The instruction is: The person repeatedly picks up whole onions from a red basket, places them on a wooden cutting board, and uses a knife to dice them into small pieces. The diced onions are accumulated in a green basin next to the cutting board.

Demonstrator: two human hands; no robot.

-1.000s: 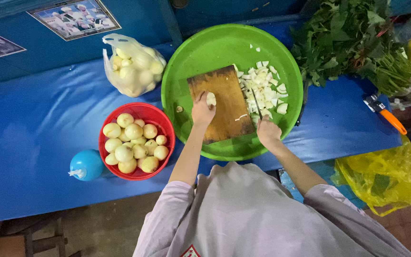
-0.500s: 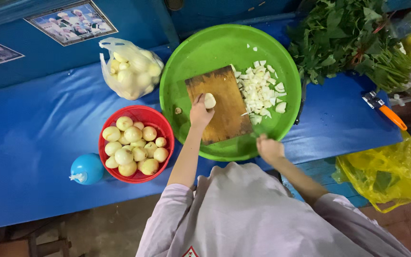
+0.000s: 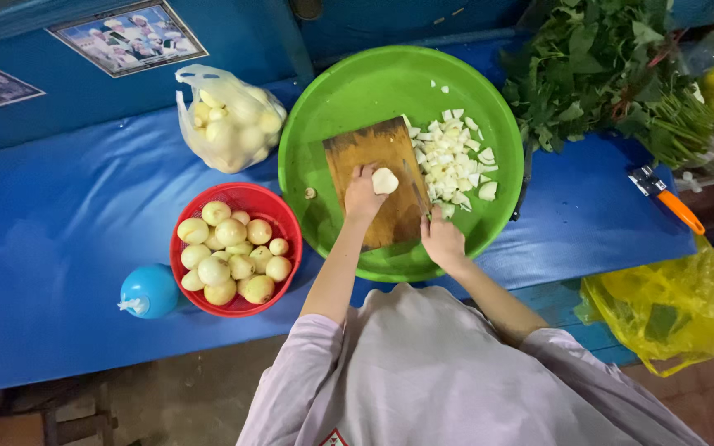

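Tray: a green tray (image 3: pixel 349 99) is set on the blue tabletop (image 3: pixel 68 231).
Board: a wooden board (image 3: pixel 373 153) is laid inside it.
Right hand (image 3: pixel 442 239): brought back to the board since half a second ago, clenched on a knife (image 3: pixel 416 188), its blade hard to make out.
Left hand (image 3: pixel 363 192): grip kept on the peeled onion (image 3: pixel 385 180) on the board.

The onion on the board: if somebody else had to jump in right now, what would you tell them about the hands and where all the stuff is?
Left hand: pins a peeled onion piece on the wooden cutting board.
Right hand: grips a knife, blade on the board right of the onion.
The board sits in a big green tray on the blue table.
Done: a pile of chopped onion lies in the tray, right of the board.
Left: the piece in hand is uncut; whole peeled onions fill the red basket, with more in the plastic bag.
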